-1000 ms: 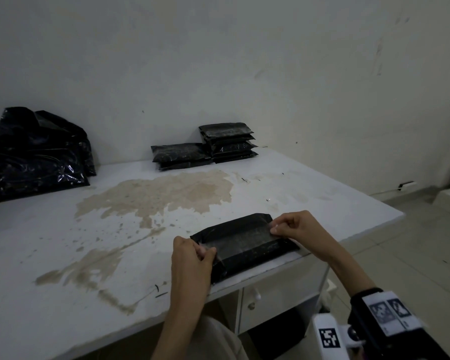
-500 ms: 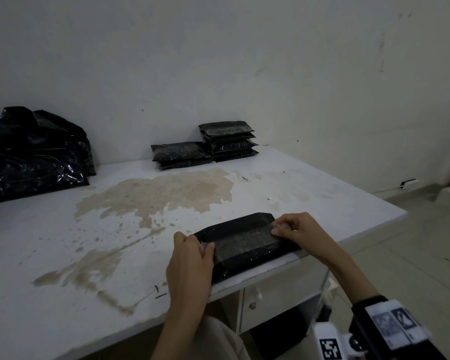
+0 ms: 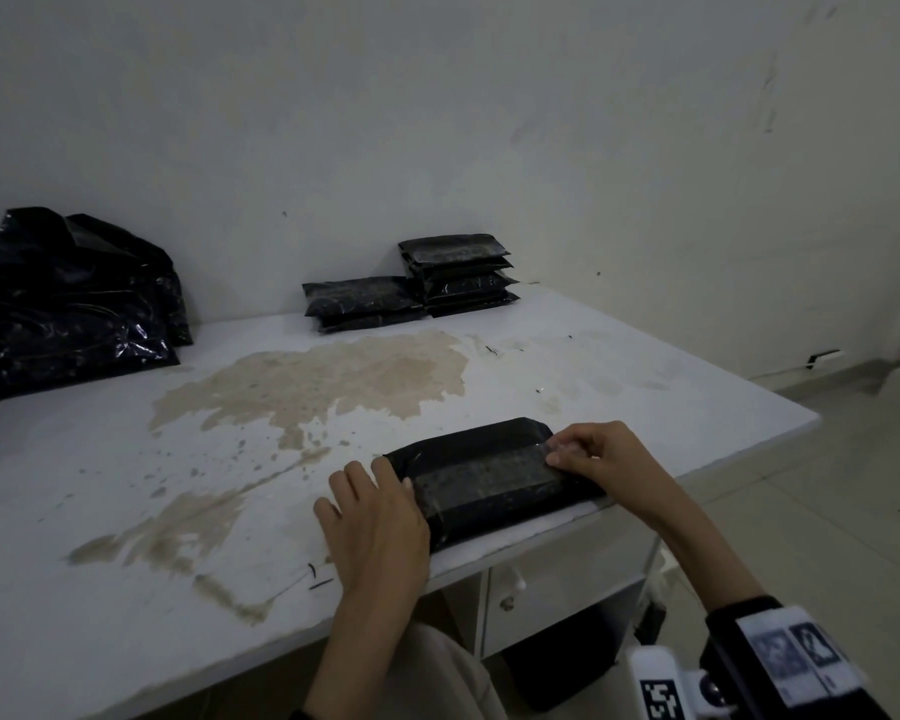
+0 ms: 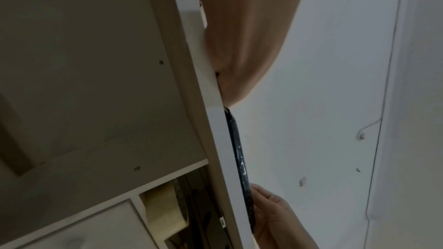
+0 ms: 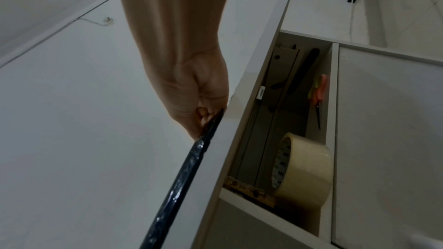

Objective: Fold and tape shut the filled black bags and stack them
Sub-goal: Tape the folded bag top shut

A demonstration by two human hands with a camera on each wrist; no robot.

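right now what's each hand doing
Left hand: open, fingers flat on the black bag's left end.
Right hand: pinching the bag's right end.

A white table (image 3: 619, 366) carries everything here, its top scarred by a big brown patch (image 3: 323, 381) where the finish is worn away. At the near edge lies a folded black bag (image 3: 484, 475) with a strip of clear tape along its top. Against the wall at the back sit two stacks of finished black bags: a low one (image 3: 359, 304) and, touching it on the right, a taller one (image 3: 458, 272). Far left, a heap of loose shiny black bags (image 3: 74, 304) rests on the tabletop by the wall.
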